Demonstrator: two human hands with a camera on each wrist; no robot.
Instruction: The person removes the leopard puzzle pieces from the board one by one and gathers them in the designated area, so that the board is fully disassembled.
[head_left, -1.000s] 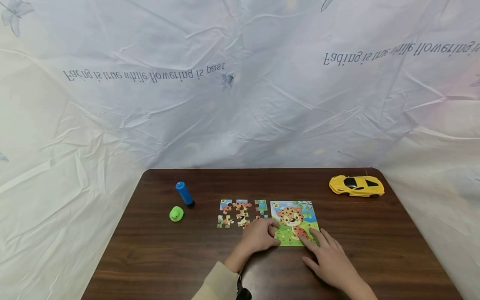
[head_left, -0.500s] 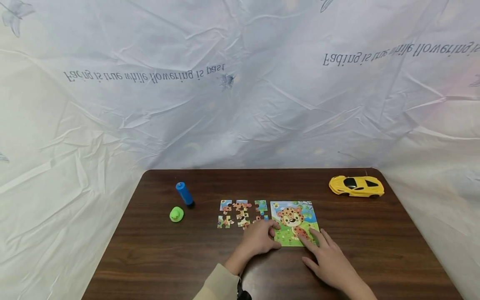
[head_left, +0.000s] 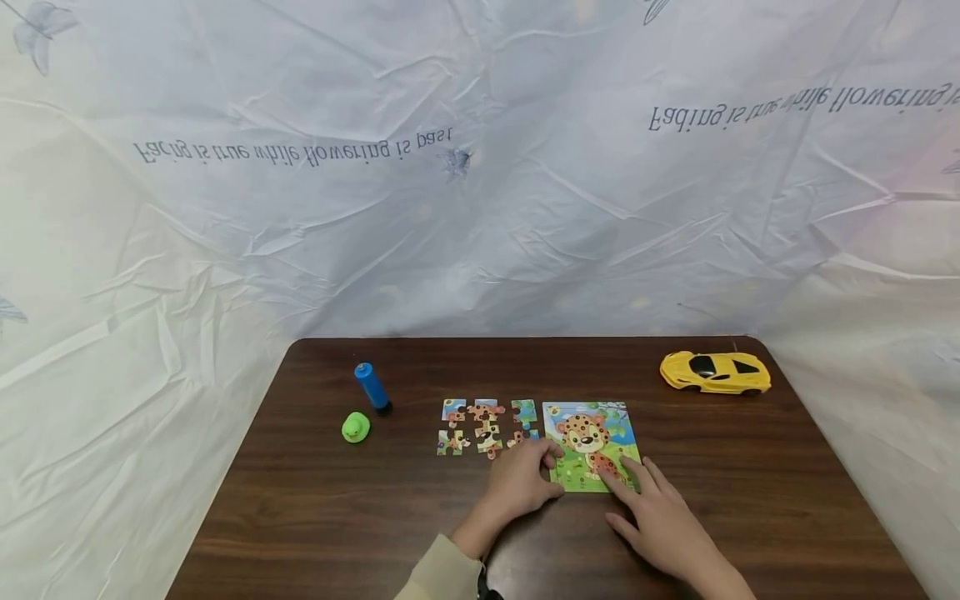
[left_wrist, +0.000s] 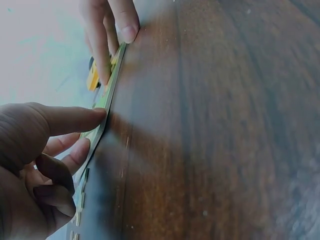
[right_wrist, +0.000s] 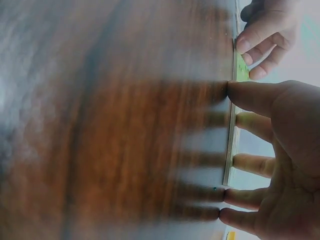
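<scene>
A square leopard jigsaw board [head_left: 588,442] lies flat on the table, its picture facing up. My left hand [head_left: 519,477] holds it at the left edge, thumb by the near corner and curled fingers farther up; in the left wrist view the thumb tip [left_wrist: 102,114] is right at the rim. My right hand [head_left: 663,521] rests its spread fingers on the lower right of the board. The right wrist view shows this thumb [right_wrist: 245,92] at the near edge. Several loose jigsaw pieces [head_left: 486,437] lie left of the board, some partly hidden behind my left hand.
A blue cylinder [head_left: 371,385] and a green toy duck [head_left: 356,427] stand at the left of the brown table [head_left: 337,525]. A yellow toy car [head_left: 715,372] is at the back right. White printed cloth [head_left: 480,233] hangs behind the table.
Both hands keep nearly the same places on the board. The whole head view has shifted very slightly.
</scene>
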